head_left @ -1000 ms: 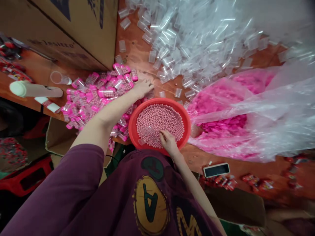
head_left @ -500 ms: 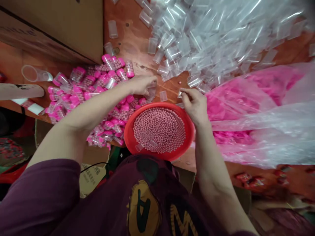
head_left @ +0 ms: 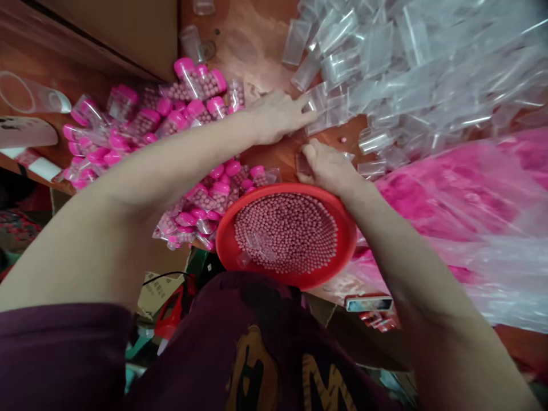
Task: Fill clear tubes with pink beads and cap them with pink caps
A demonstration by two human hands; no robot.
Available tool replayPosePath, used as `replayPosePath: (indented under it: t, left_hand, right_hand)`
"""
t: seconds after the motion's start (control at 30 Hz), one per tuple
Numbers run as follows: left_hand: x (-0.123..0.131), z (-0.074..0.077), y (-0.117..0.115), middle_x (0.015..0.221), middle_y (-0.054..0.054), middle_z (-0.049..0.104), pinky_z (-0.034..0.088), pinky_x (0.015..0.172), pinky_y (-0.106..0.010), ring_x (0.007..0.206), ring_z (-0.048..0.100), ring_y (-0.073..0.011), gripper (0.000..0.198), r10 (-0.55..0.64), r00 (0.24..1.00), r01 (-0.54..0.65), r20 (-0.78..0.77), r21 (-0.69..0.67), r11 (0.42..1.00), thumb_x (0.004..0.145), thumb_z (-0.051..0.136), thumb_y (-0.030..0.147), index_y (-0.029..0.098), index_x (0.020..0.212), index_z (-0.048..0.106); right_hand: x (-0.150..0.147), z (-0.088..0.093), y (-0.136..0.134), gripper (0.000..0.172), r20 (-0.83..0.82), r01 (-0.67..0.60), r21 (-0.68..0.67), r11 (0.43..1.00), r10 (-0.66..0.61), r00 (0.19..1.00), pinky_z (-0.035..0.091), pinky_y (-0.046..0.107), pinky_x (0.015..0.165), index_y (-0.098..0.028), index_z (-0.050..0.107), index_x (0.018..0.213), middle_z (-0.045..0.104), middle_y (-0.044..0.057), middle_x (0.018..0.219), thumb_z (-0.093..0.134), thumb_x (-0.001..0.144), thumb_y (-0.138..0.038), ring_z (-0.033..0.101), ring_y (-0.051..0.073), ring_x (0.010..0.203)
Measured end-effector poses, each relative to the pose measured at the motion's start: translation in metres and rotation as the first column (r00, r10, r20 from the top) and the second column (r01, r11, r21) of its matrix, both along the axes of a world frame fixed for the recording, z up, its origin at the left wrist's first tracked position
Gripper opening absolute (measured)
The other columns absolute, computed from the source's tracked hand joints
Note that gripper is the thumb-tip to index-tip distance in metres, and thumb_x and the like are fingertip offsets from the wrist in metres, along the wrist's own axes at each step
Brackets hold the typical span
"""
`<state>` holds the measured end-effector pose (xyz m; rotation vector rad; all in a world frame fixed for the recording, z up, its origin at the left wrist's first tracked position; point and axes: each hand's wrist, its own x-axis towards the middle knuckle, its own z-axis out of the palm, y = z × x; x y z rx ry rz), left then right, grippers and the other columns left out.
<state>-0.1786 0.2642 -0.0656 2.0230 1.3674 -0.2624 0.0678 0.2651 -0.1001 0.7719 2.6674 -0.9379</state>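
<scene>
A red bowl (head_left: 226, 242) full of small pink beads sits at the table's near edge. My left hand (head_left: 278, 114) reaches past it, fingers stretched out and touching clear empty vials (head_left: 319, 105) at the edge of a big heap. My right hand (head_left: 327, 165) lies just behind the bowl's rim with its fingers curled over a clear vial (head_left: 303, 165). A pile of filled vials with pink caps (head_left: 171, 125) lies to the left under my left forearm.
A clear plastic bag of pink caps (head_left: 449, 194) covers the right side. A cardboard box (head_left: 128, 28) stands at the back left. White tubes and a clear cup (head_left: 25, 100) lie far left. A phone (head_left: 368, 302) rests below the bowl.
My left hand has moved right from the capped vials to the empty ones. My right hand went from the beads in the bowl to the table behind it. The view has tilted closer.
</scene>
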Motion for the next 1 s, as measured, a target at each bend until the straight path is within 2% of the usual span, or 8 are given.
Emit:
replayPosePath:
  t: [0.13,0.3,0.43,0.53,0.6,0.73,0.87,1.0]
  left_hand:
    - [-0.006,-0.005,0.006,0.169,-0.015,0.053,0.055,0.107,-0.063,0.130,0.066,-0.0401,0.068,-0.010,1.000,0.012,-0.021,0.093,0.996,0.104,0.050,0.007,0.028,0.170,0.046]
    - [-0.009,-0.013,0.010,0.175,-0.005,0.048,0.056,0.112,-0.058,0.137,0.065,-0.0389,0.069,0.186,0.981,-0.189,0.049,0.076,0.979,0.099,0.068,0.020,0.033,0.165,0.050]
    - [-0.008,-0.014,0.013,0.179,0.001,0.043,0.046,0.124,-0.066,0.148,0.055,-0.0453,0.077,0.283,0.953,-0.286,0.106,0.008,0.958,0.096,0.070,0.026,0.038,0.168,0.046]
    - [-0.005,-0.012,0.013,0.179,0.005,0.043,0.035,0.130,-0.070,0.162,0.035,-0.0530,0.074,0.379,0.911,-0.371,0.162,-0.080,0.925,0.099,0.070,0.043,0.043,0.169,0.046]
    - [-0.004,-0.011,0.013,0.178,0.007,0.045,0.034,0.130,-0.070,0.164,0.026,-0.0547,0.074,0.411,0.897,-0.400,0.162,-0.097,0.912,0.099,0.069,0.048,0.044,0.169,0.046]
    - [-0.003,-0.010,0.013,0.181,0.001,0.041,0.038,0.126,-0.068,0.155,0.043,-0.0533,0.079,0.373,0.918,-0.368,0.133,-0.057,0.928,0.096,0.071,0.039,0.037,0.171,0.044]
    - [-0.003,-0.009,0.013,0.181,-0.004,0.038,0.039,0.124,-0.065,0.153,0.050,-0.0531,0.079,0.347,0.932,-0.342,0.107,-0.056,0.938,0.097,0.068,0.028,0.031,0.172,0.043]
    - [-0.001,-0.008,0.011,0.176,-0.013,0.041,0.048,0.118,-0.065,0.150,0.055,-0.0498,0.079,0.260,0.965,-0.261,0.026,0.039,0.965,0.098,0.064,0.024,0.019,0.173,0.040]
  right_hand:
    - [-0.014,0.004,0.009,0.029,-0.041,-0.141,-0.096,0.985,0.137,0.990,0.053,0.039,0.088,-0.020,0.072,0.120,0.072,0.009,0.115,0.068,0.091,-0.016,0.067,0.027,0.103]
    - [-0.044,0.002,0.015,0.009,-0.139,-0.207,-0.308,0.929,0.171,0.975,0.054,0.034,0.086,-0.020,0.078,0.099,0.070,0.004,0.105,0.070,0.095,-0.023,0.065,0.019,0.089]
    - [-0.070,-0.002,0.007,0.029,-0.165,-0.321,-0.396,0.860,0.277,0.947,0.058,0.035,0.088,-0.028,0.081,0.126,0.077,0.000,0.103,0.082,0.098,-0.037,0.070,0.019,0.089]
    - [-0.083,0.002,0.003,0.057,-0.075,-0.492,-0.274,0.826,0.491,0.868,0.059,0.040,0.089,-0.036,0.072,0.149,0.079,0.001,0.104,0.089,0.095,-0.039,0.073,0.023,0.091]
    - [-0.084,0.005,0.005,0.059,-0.029,-0.560,-0.199,0.804,0.567,0.823,0.059,0.044,0.088,-0.034,0.072,0.149,0.079,0.004,0.109,0.092,0.093,-0.037,0.075,0.027,0.094]
    - [-0.059,0.007,0.023,0.047,-0.081,-0.334,-0.258,0.907,0.324,0.943,0.057,0.038,0.083,-0.026,0.074,0.127,0.075,0.000,0.102,0.096,0.085,-0.031,0.071,0.020,0.082]
    - [-0.018,0.013,0.042,0.031,-0.117,-0.051,-0.338,0.940,0.012,0.993,0.048,0.028,0.069,-0.021,0.068,0.117,0.069,-0.004,0.088,0.085,0.091,-0.026,0.060,0.012,0.070]
    - [0.009,0.033,0.043,0.041,-0.149,-0.052,-0.154,0.987,0.028,0.988,0.053,0.031,0.073,-0.025,0.067,0.140,0.077,0.004,0.110,0.068,0.100,-0.020,0.068,0.018,0.082]
